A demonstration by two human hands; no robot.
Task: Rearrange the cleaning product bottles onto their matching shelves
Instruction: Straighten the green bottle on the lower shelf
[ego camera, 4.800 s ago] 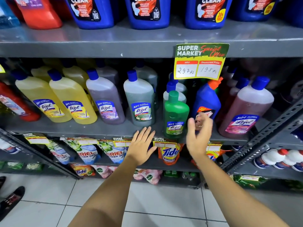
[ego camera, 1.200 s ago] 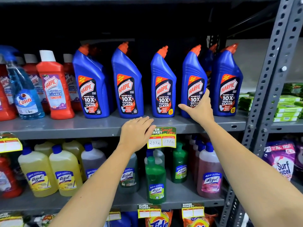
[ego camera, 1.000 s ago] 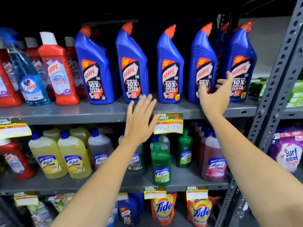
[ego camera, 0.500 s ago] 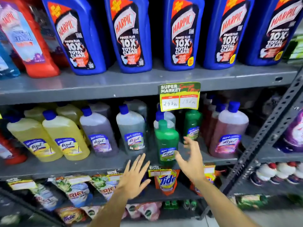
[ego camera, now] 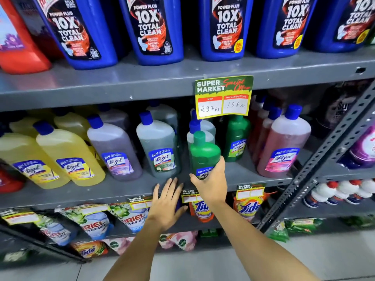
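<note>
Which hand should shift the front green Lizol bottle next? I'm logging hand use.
Right. The right hand already wraps the green Lizol bottle; the left hand is open and empty at the shelf edge.

Even, bright light fell from above and in front, leaving a soft sheen on the grey metal upper shelf and on the blue plastic toilet-cleaner bottles. Under that shelf the recess sank into deep shadow, dimming the rear bottles. The wide lens bowed the perforated grey steel upright at the right edge, and the corners looked soft and smeared.
</note>
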